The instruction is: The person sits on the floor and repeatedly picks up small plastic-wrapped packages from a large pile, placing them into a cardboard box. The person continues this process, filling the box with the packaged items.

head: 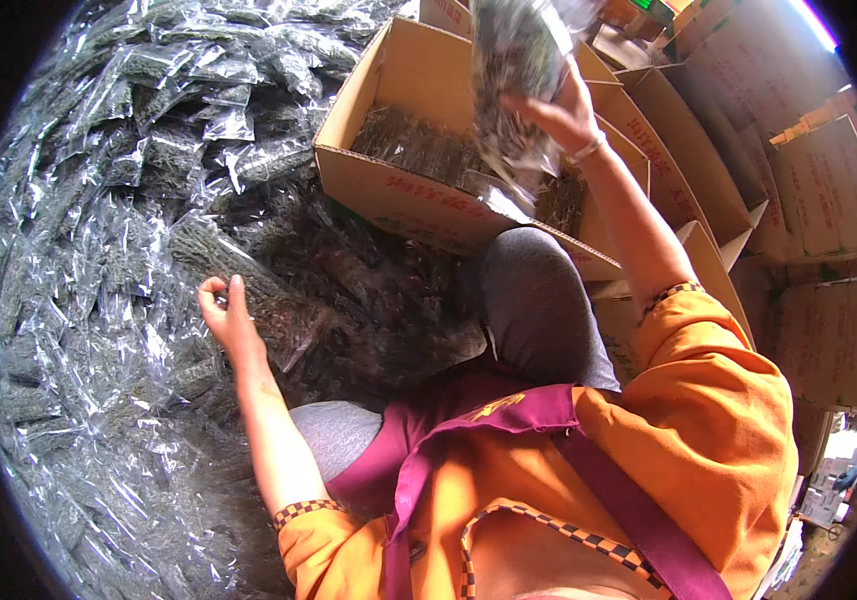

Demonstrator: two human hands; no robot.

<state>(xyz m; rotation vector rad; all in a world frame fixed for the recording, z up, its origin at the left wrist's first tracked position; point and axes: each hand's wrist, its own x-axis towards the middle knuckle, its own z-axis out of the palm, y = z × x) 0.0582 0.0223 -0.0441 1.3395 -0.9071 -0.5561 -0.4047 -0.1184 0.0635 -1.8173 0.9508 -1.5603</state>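
Observation:
My right hand is raised over an open cardboard box, gripping a clear plastic bag of dark, stringy dried plant material. That bag is blurred by motion. Inside the box, more dark dried material covers the bottom. On the left, my left hand hovers at a pile of similar clear bags, thumb and fingers curled with a gap between them and nothing visible in them. Just beyond its fingertips lies one filled bag, tilted on the pile.
Open cardboard cartons stand in rows to the right, with more cartons stacked at the far right; several bear printed writing. My bent knee is against the near side of the box. Dark bags lie between my legs and the pile.

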